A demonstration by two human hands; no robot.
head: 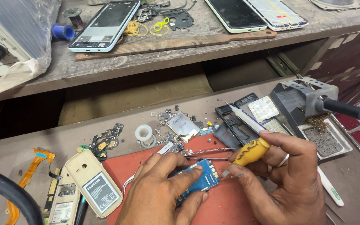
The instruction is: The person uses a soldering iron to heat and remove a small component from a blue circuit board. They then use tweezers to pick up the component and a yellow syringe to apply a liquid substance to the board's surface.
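L hand (163, 187) fingers pressed on blue circuit board (201, 179), pinning it to red mat (230, 204) on tabletop (42, 141). R hand (288, 179) pinches yellow-handled screwdriver (248, 153), tip at board's right edge. Tweezers (209, 153) just behind; beige phone back cover (94, 183) to left.

The left hand (163, 189) covers most of the blue circuit board (203, 179); only its right end shows. The bottom edge cuts off both wrists. The right hand (286, 183) hides the lower part of the yellow screwdriver (248, 153), and the tip is too small to tell whether it touches the board. The soldering iron (348, 110) leaves the frame at the right edge. The 2 phones (255, 12) on the upper shelf are cut by the top edge. The black cable (9, 189) runs off at bottom left. Small parts (169, 116) above the red mat (230, 204) are too small to identify.
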